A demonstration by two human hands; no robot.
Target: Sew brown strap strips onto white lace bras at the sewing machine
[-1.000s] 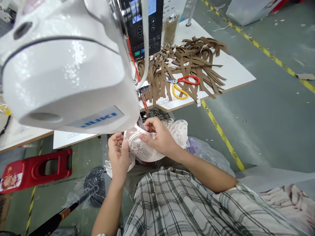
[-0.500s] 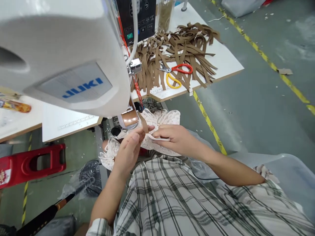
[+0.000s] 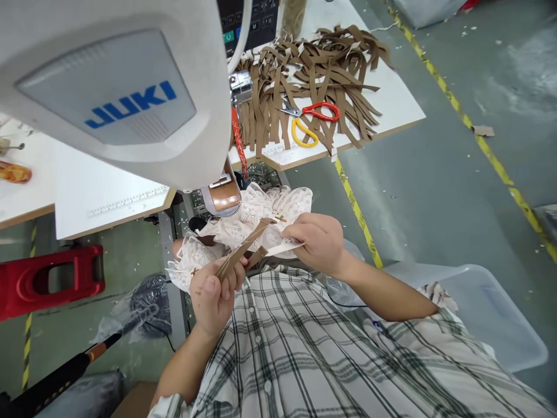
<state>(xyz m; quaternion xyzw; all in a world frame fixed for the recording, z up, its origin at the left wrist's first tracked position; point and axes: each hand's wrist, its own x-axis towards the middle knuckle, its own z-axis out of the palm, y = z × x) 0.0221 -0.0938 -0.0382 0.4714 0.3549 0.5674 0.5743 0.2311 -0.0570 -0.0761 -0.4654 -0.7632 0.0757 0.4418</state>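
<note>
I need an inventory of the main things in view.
sewing machine: one, white, upper left
control panel: one, black, top
tabletops: several, white, left, centre
loose strips: many, brown, right tabletop
scissors: one, red-yellow handles, on strips
lace fabric: count unclear, white, below machine
plastic piece: one, red, left floor
bin: one, translucent, lower right
floor tapes: several, yellow, floor
plaid shirt: one, white-green, bottom
left hand: one, holding brown strip
right hand: one, holding white band

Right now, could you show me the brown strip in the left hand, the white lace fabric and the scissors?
Brown strip (image 3: 244, 247): head view, on its longer visible stretch.
White lace fabric (image 3: 237, 223): head view, on its middle.
Scissors (image 3: 307, 110): head view, on the red handle.
</note>
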